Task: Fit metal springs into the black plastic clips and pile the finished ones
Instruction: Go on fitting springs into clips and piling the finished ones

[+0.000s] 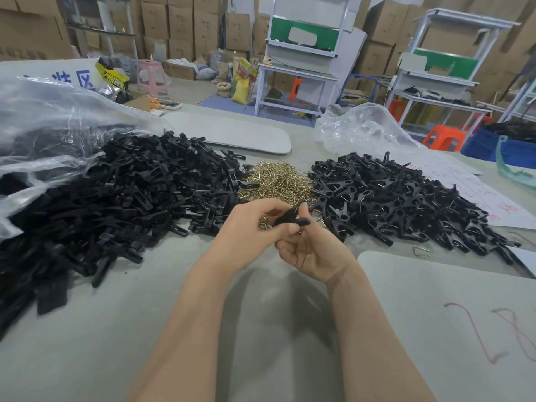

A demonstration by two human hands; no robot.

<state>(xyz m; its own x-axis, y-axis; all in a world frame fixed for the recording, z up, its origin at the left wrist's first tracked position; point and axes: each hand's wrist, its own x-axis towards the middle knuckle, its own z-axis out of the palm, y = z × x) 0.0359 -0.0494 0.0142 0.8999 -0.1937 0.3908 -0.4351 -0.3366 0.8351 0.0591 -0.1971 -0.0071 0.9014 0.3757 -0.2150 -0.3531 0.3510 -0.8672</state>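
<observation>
At frame centre, both hands, left hand (255, 227) and right hand (310, 250), pinch one black clip (290, 217); seemingly seating its spring, it goes next to the right-hand pile (406, 198).

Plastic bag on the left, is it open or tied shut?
Open: the plastic bag lies slack with its mouth wide, and black clips spill out of it across the table.

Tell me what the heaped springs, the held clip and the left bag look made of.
The springs look like brass-coloured metal wire: they glint. The clip seems matte black plastic, though blurred. The bag is clear plastic film, crinkled, shiny.
</observation>
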